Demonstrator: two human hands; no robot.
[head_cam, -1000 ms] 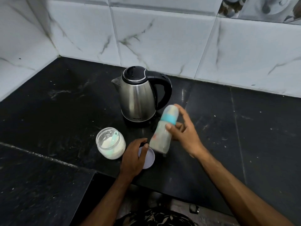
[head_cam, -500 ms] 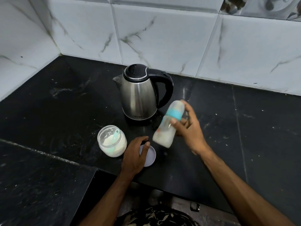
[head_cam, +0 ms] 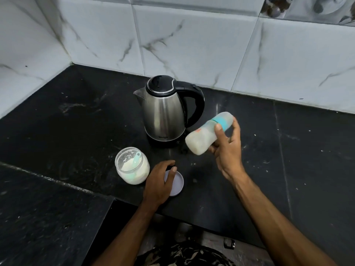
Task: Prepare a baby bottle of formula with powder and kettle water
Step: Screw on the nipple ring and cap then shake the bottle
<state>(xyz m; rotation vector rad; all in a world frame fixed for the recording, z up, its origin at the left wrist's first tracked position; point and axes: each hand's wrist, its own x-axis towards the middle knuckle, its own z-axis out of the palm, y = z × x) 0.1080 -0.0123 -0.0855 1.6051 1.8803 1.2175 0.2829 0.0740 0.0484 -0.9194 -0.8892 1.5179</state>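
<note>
My right hand (head_cam: pixel 227 148) grips a capped baby bottle (head_cam: pixel 205 136) with a teal collar and milky liquid inside, held in the air and tilted nearly on its side, base toward the left. It hangs just right of the steel kettle (head_cam: pixel 163 116), whose black lid is closed. An open jar of white powder (head_cam: pixel 132 166) with a teal scoop in it stands in front of the kettle. My left hand (head_cam: pixel 159 181) rests with fingers spread on the jar's pale round lid (head_cam: pixel 177 183), which lies flat on the counter.
The black stone counter (head_cam: pixel 307 160) meets white marbled wall tiles (head_cam: pixel 192 45) at the back and left. A lower black slab (head_cam: pixel 38 217) lies at the front left. The counter's front edge runs just below my left wrist.
My right hand has lifted the bottle off the counter and tipped it from near upright toward horizontal, moving it right. My left hand has stayed on the lid.
</note>
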